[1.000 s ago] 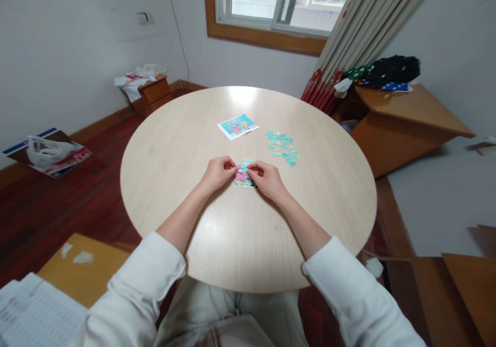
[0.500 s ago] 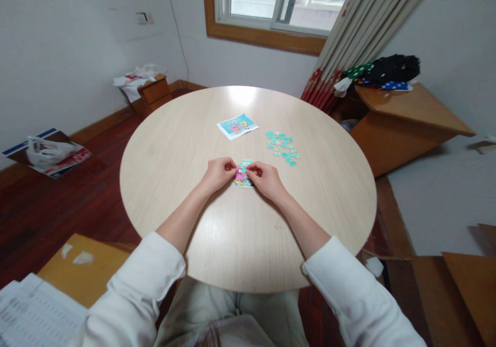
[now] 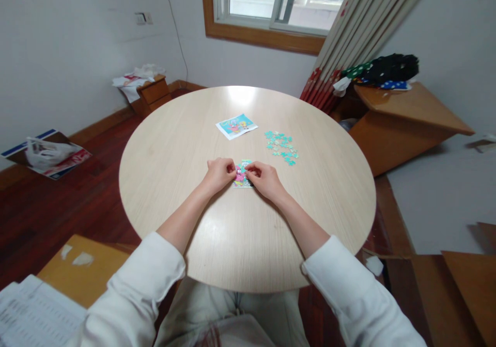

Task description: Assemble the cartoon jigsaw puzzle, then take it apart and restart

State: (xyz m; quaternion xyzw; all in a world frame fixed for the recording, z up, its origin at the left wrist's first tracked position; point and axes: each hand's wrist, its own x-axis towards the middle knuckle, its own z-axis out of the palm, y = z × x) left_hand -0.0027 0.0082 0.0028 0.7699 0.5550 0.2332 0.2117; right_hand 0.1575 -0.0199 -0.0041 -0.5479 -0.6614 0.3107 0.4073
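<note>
My L hand [image 3: 221,175] and R hand [image 3: 264,177], fingers curled inward, flank the small multicoloured part-assembled jigsaw [image 3: 241,177] on the round pale wood-grain table [image 3: 232,238]; I can't tell if either pinches a pc. Loose turquoise jigsaw pcs [image 3: 279,145] lie beyond my R hand, near a blue cartoon-printed sheet [image 3: 237,125]. Far L: crumpled white plastic bag [image 3: 49,152], contents unclear, atop a flat printed board [image 3: 80,157].

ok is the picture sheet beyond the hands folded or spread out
Spread out: the picture sheet lies on the table printed side up, its cartoon scene showing.
</note>
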